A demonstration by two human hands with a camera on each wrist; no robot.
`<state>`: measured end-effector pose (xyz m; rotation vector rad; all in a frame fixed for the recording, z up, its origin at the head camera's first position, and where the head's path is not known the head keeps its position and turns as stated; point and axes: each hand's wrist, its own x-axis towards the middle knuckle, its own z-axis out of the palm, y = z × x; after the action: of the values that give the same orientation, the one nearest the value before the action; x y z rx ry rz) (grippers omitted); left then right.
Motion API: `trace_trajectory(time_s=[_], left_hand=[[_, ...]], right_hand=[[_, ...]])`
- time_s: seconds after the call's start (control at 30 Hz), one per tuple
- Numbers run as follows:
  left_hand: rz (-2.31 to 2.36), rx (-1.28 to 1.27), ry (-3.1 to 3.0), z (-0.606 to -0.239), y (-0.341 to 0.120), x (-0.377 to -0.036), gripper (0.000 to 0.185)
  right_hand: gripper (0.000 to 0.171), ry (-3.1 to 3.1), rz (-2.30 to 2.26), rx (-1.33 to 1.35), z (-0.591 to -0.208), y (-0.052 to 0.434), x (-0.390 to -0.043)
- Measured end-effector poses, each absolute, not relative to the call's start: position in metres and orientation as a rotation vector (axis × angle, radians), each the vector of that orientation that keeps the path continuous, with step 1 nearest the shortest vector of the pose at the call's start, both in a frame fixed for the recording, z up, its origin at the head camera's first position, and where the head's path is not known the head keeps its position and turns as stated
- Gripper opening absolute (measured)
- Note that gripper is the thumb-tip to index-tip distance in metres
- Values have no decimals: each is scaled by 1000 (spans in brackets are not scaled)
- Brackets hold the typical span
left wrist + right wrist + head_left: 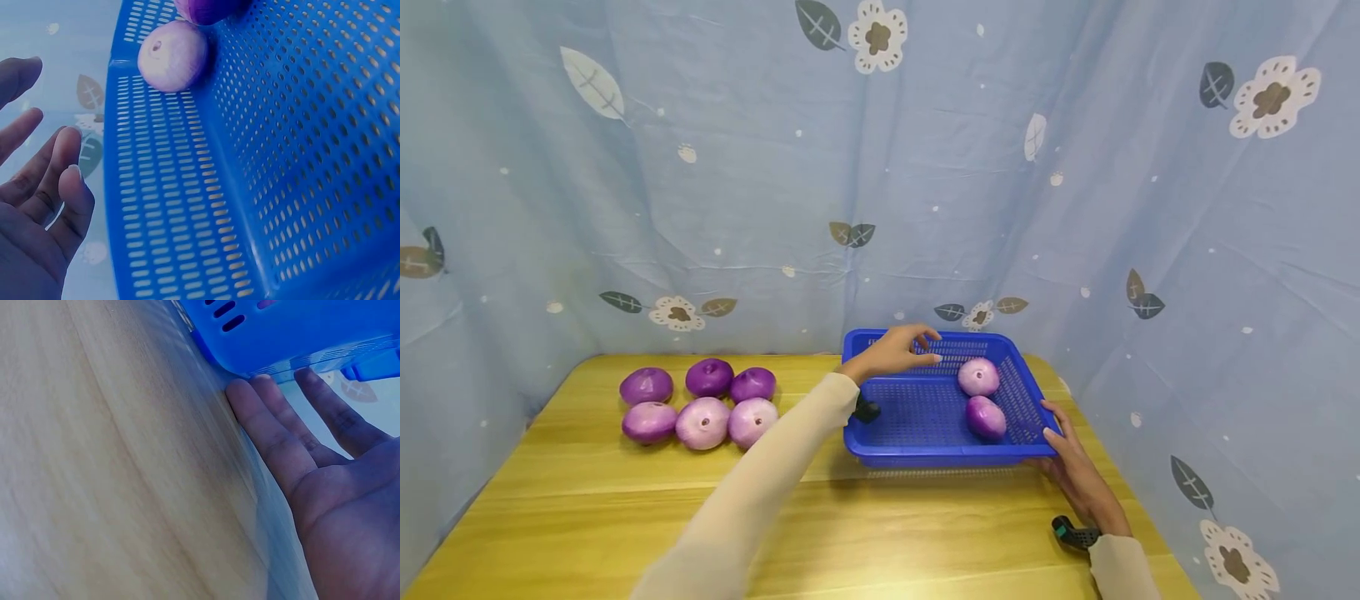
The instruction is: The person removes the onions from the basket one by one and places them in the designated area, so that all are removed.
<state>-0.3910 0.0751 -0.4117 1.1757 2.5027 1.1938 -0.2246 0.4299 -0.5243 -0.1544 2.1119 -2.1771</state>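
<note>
A blue perforated basket (925,454) stands on the wooden table at the right, holding two purple onions (978,377) (986,417). My left hand (901,348) hovers over the basket's back left part with loose, spread fingers and holds nothing. In the left wrist view those fingers (37,181) hang above the basket wall (175,206), with the pale onion (172,55) beyond. My right hand (1063,454) lies flat on the table, fingertips against the basket's front right corner. The right wrist view shows its straight fingers (269,431) touching the basket's underside edge (294,344).
Several more purple onions (703,400) lie in two rows on the table's left side. The yellow wooden table (587,517) is hemmed in by a blue flowered cloth backdrop (880,167) behind and on both sides. A black wrist strap (1072,533) shows at the right forearm.
</note>
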Motion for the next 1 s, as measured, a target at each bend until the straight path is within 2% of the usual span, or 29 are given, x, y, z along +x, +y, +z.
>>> trace_trajectory(time_s=[0.23,0.6,1.0], left_hand=[[1192,1141,2472,-424,96,-397,49],[1104,1162,2392,-444,125,-389,53],[826,1358,2342,-454,160,-371,58]], right_hand=[[56,2103,-2184,-172,-523,430,-225],[56,2089,-2209,-132,-526,427,-228],[56,2115,-2204,-71,-527,428,-224]])
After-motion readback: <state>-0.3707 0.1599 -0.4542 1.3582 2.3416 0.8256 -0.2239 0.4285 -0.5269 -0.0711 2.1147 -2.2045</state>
